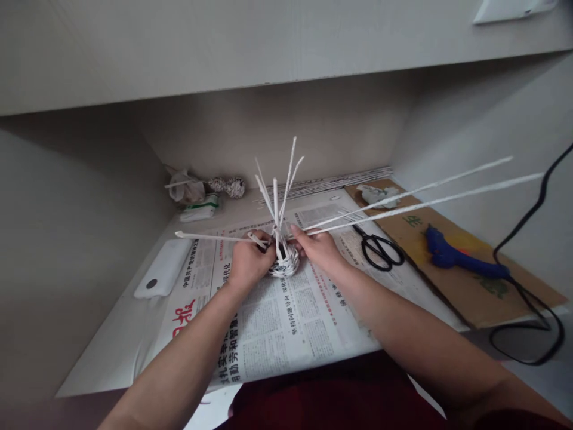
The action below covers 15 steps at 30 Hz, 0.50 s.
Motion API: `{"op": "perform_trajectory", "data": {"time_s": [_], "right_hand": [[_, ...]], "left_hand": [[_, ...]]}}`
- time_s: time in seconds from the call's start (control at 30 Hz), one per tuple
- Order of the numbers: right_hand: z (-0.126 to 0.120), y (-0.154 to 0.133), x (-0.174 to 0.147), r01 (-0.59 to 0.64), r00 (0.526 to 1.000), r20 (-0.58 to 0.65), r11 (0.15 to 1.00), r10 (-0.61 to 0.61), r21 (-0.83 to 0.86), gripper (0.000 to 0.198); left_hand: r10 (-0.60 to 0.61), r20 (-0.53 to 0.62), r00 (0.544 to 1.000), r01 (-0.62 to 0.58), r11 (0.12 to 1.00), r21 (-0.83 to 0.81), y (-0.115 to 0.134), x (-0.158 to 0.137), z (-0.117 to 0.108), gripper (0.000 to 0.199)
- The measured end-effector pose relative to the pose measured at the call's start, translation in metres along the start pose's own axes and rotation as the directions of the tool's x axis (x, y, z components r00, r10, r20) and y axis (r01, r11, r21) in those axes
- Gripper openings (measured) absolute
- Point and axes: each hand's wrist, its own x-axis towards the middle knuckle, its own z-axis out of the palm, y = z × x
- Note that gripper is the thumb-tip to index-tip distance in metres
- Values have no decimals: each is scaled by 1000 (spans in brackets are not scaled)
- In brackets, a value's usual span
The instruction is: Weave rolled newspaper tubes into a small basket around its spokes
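Observation:
A small woven paper basket [285,264] is held low over the newspaper, between my two hands. Several rolled paper strips stand up from its rim, and one points out to the left. My left hand [251,258] is closed on the basket's left side, its thumb near the rim. On the other side, my right hand [319,246] pinches two long white paper strips [403,203] close to the weave, with thumb and forefinger together. Those strips run far out to the right. The fingertips behind the basket are partly hidden.
Newspaper [264,340] covers the table. Black scissors [380,251] lie to the right, beside cardboard [447,295] bearing a blue glue gun [465,260] with a black cord. A white power bank-like device [162,269] is at left. Paper rods [335,182] lie along the back wall.

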Motion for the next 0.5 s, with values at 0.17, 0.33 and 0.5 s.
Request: {"op": "perform_trajectory", "data": {"time_s": [0.17,0.33,0.5], "right_hand": [[1,-12,-3,-156,986,73,982,148,110,56],[4,-12,-14,166,980,123,984,-157,-66,26],[4,-10,-18,349,936,93,861,-339,-370,10]], "left_hand": [[-39,-11,999,40,999,21,-3,0,2,11],[-107,-10,994,107,994,-6,-3,1,3,11],[-50,3,999,50,999,-4,4,-3,6,9]]}}
